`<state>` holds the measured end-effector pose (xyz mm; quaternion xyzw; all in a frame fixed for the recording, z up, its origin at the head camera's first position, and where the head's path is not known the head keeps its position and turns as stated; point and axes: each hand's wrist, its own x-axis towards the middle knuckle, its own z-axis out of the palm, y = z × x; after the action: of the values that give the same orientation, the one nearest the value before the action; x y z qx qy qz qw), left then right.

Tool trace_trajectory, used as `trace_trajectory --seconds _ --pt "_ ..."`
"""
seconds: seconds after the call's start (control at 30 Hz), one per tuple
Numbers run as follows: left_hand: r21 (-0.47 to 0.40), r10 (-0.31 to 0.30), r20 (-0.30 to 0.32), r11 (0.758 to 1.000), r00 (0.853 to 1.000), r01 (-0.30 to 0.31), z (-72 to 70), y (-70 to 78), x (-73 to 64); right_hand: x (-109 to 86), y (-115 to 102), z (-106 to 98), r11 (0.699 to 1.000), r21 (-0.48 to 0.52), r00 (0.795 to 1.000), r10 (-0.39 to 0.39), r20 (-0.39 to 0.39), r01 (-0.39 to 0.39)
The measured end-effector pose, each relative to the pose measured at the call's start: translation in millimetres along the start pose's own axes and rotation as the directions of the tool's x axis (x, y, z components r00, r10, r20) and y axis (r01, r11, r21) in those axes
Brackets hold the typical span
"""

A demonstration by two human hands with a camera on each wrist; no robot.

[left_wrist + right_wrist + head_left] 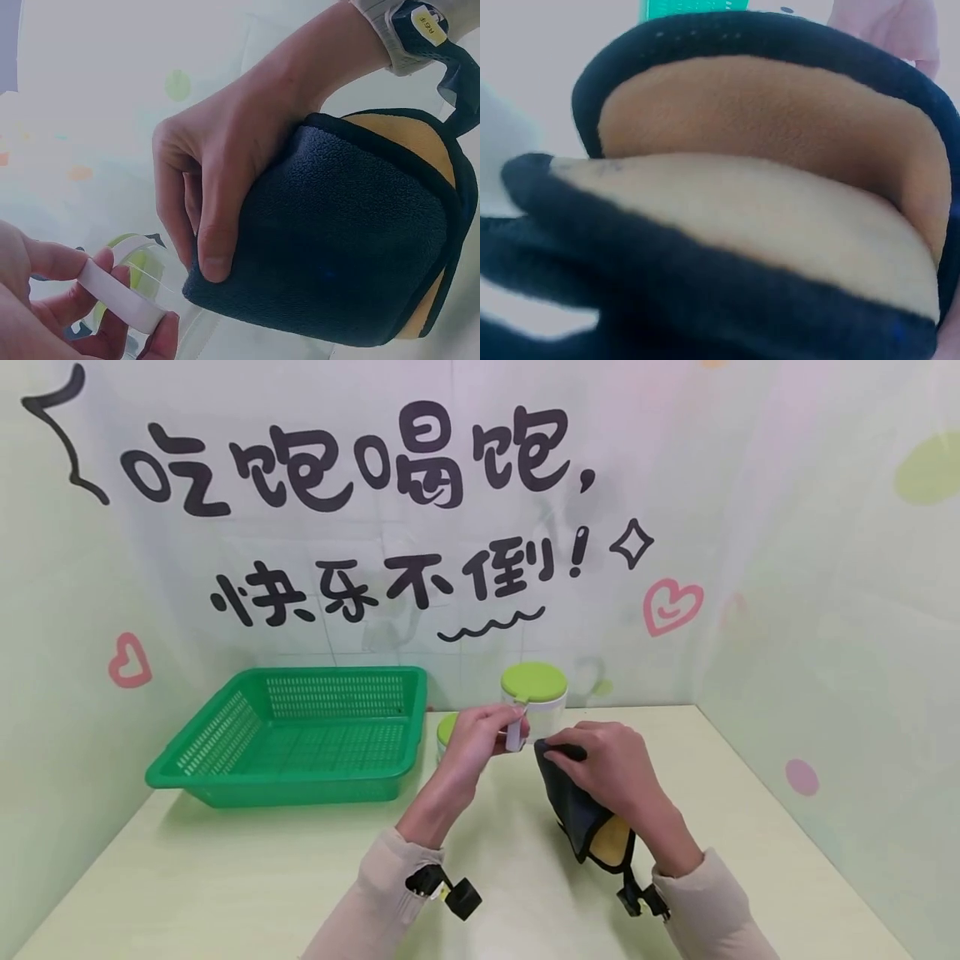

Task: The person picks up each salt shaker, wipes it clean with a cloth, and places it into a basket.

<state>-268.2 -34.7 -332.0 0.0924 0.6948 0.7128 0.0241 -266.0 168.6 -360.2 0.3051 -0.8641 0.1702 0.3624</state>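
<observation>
In the head view, my left hand (471,745) grips the white handle (513,735) of a clear jar with a green lid (534,682). The left wrist view shows that handle (124,296) between thumb and fingers. My right hand (609,768) pinches a folded two-sided cloth (573,802), dark navy outside and yellow inside with black edging. The cloth (337,232) hangs from the fingertips, one corner close to the jar's side. Up close in the right wrist view, its tan-looking inner face (765,112) curves open between the black edges.
A green perforated basket (285,789) stands at the left back of the pale table (247,877). Behind my left hand, partly hidden, is a smaller green-lidded jar (446,731). A printed wall sheet (390,652) rises behind the table.
</observation>
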Motion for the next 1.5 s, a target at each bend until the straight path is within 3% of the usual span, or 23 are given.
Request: trace_trajectory --seconds 0.33,0.47,0.7,0.97,1.1,1.27,1.5 --pt "0.027 0.012 0.008 1.000 1.000 -0.012 6.8 -3.3 -2.8 -2.5 -2.4 -6.7 1.000 -0.015 0.985 -0.022 -0.169 0.020" --pt "0.039 0.013 -0.008 0.999 1.000 -0.012 7.4 -2.9 -1.9 0.0 -2.0 -10.2 1.000 -0.018 0.980 -0.024 -0.198 0.021" --pt "0.038 0.008 -0.014 0.999 1.000 -0.007 5.1 -1.4 -1.6 2.2 -2.5 -12.7 1.000 0.012 0.985 0.000 -0.170 0.002" --pt "0.021 -0.015 -0.036 1.000 0.999 0.016 -0.7 1.2 -1.4 2.1 -4.6 -2.6 1.000 -0.013 1.000 0.009 0.003 -0.009" --pt "0.023 -0.014 -0.036 1.000 0.999 0.015 -2.1 2.5 -1.0 1.9 -3.0 -1.9 0.999 -0.027 0.998 0.042 0.043 -0.041" --pt "0.007 -0.012 -0.026 1.000 1.000 0.012 -1.6 2.4 0.0 1.2 0.8 -4.7 0.998 -0.026 0.998 0.055 0.031 -0.055" --pt "0.020 -0.008 -0.021 1.000 1.000 0.008 0.5 2.2 0.4 3.8 0.3 -13.0 1.000 -0.001 0.997 0.018 -0.074 -0.018"
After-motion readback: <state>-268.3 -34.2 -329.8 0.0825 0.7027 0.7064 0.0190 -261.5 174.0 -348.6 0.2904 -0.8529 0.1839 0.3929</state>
